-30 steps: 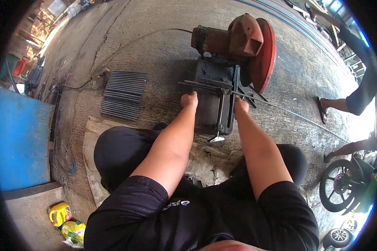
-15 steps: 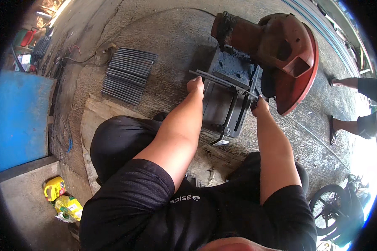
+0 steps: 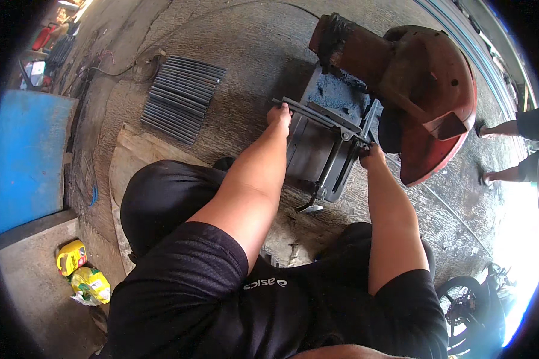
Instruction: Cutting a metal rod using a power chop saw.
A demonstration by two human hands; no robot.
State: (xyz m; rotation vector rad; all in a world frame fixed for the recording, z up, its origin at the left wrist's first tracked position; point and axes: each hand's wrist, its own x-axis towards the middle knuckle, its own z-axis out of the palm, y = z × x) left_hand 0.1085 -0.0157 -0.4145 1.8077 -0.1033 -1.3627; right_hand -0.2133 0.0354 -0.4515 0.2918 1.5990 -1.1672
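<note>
My left hand [image 3: 279,115] is closed around the left ends of what look like two thin dark metal rods [image 3: 310,112]. They lie side by side across the vise [image 3: 345,135] of a cut-off saw with a reddish, dirty guard [image 3: 446,78]. At the rods' right end, beside the vise, my right hand [image 3: 372,156] has its fingers curled in; the rod ends there are partly hidden. A screw spindle with a crank handle [image 3: 309,209] runs from the vise towards me. Blue-grey grit [image 3: 336,93] covers the saw's base behind the rods.
Left of the saw, a row of cut rods [image 3: 182,99] lies on the rough concrete. A blue panel [image 3: 30,158], a yellow jug [image 3: 72,257] and a yellow bag [image 3: 91,285] are farther left. To the right are another person's legs [image 3: 509,128] and a motorcycle wheel [image 3: 461,308].
The saw's reddish head has shifted to the right and looks larger, as if raised. Both hands keep to the rods, nearly in place. The whole view has moved slightly.
</note>
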